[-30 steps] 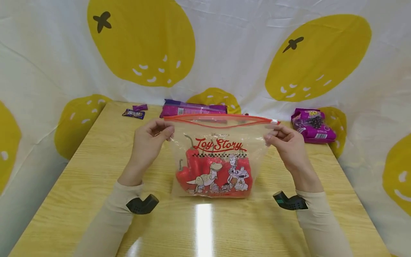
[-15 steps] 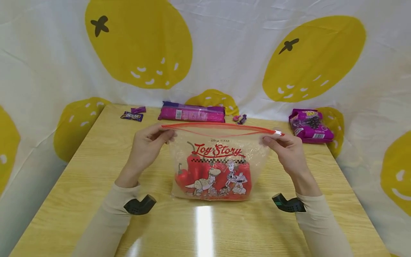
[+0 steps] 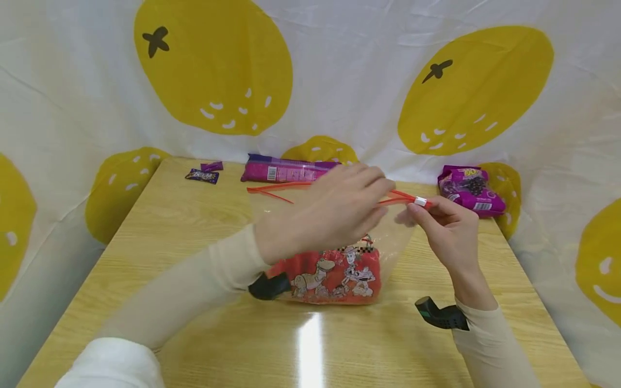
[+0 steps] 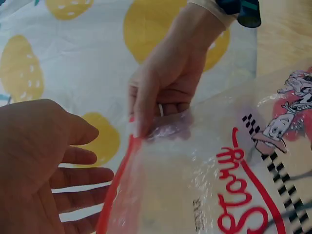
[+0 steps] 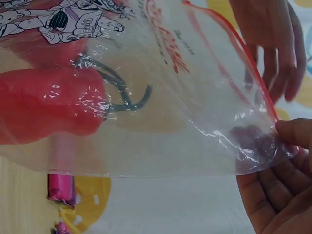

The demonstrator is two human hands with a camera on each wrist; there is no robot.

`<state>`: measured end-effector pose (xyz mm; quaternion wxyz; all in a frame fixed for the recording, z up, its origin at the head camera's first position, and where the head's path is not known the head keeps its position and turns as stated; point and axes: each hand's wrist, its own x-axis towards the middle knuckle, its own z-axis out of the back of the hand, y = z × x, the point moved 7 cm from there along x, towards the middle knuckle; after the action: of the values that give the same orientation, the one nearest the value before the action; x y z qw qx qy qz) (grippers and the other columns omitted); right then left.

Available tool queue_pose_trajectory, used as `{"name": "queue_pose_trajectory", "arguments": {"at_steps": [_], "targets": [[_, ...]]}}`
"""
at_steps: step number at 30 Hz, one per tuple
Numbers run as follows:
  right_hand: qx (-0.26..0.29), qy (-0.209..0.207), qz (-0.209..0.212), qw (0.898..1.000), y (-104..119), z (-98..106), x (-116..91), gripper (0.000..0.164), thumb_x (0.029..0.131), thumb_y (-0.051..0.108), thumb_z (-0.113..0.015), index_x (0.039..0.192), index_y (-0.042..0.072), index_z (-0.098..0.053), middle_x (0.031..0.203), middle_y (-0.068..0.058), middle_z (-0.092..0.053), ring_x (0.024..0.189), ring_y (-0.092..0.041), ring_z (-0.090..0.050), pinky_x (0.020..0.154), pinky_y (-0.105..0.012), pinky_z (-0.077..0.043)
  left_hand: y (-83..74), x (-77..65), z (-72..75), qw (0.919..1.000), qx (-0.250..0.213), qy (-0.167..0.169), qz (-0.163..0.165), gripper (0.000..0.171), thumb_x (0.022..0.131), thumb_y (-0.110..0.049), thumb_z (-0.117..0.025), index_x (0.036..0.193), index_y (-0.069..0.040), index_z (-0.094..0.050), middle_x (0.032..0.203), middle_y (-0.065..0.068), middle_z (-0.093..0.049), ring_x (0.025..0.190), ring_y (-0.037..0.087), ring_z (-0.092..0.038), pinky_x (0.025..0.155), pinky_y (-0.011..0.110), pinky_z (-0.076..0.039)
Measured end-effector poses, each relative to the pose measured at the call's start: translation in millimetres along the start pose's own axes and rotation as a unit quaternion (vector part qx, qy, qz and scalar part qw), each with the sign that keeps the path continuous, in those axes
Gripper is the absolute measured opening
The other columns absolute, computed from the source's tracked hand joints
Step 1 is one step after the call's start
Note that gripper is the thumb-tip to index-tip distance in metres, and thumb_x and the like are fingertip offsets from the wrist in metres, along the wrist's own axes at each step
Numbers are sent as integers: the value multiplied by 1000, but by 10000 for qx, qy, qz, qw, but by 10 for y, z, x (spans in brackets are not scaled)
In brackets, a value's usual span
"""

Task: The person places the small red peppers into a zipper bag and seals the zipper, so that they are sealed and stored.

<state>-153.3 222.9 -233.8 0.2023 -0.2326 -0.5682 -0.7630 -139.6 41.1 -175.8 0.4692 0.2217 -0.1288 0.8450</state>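
A clear zip bag with red cartoon print stands upright on the table, its red-edged top partly apart. Red peppers with dark green stems fill its lower part. At the bag's top right corner my right hand pinches the edge by thumb and fingers, beside a white slider. My left hand reaches across in front of the bag's top and hides its middle. In the left wrist view the fingers of that left hand are spread straight near the red zip edge, holding nothing.
Behind the bag lies a long purple packet. Two small purple wrapped sweets lie at the back left of the wooden table. A fuller purple bag stands at the back right, before a lemon-patterned cloth.
My left hand has let go of the bag's top left corner and swung right across its front toward the slider. My right hand has kept its hold on the right corner.
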Motion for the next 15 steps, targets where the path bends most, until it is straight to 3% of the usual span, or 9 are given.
{"name": "queue_pose_trajectory", "arguments": {"at_steps": [2, 5, 10, 15], "targets": [[-96, -75, -22, 9999, 28, 29, -24, 7, 79, -11, -62, 85, -13, -64, 73, -4, -69, 59, -12, -63, 59, -18, -50, -120, 207, -169, 9972, 329, 678, 17, 35, 96, -39, -41, 117, -14, -54, 108, -1, -56, 102, 18, -51, 86, 29, -42], [-231, -135, -10, 9996, 58, 75, -61, 10, 79, -11, -62, 89, -13, -65, 76, 2, -68, 61, -9, -62, 61, -16, -50, -216, 413, -353, 9926, 472, 1118, 51, 34, 94, -45, -42, 114, -20, -54, 101, -5, -55, 93, 15, -53, 77, 28, -43], [463, -250, 96, 9986, 74, 167, -73, 13, 76, -18, -61, 89, -17, -63, 77, -6, -69, 64, -15, -66, 64, -21, -52, -250, 569, -440, 9950, 267, 964, 48, 20, 89, -36, -56, 104, -23, -59, 91, -7, -57, 80, 12, -54, 63, 26, -39], [768, -138, 403, 9961, 148, 189, -52, 12, 76, -21, -58, 87, -19, -62, 80, -11, -69, 67, -18, -67, 65, -23, -53, -241, 616, -423, 9961, 28, 884, 49, 15, 93, -32, -52, 95, -21, -61, 86, -6, -56, 77, 13, -52, 61, 28, -39]]}}
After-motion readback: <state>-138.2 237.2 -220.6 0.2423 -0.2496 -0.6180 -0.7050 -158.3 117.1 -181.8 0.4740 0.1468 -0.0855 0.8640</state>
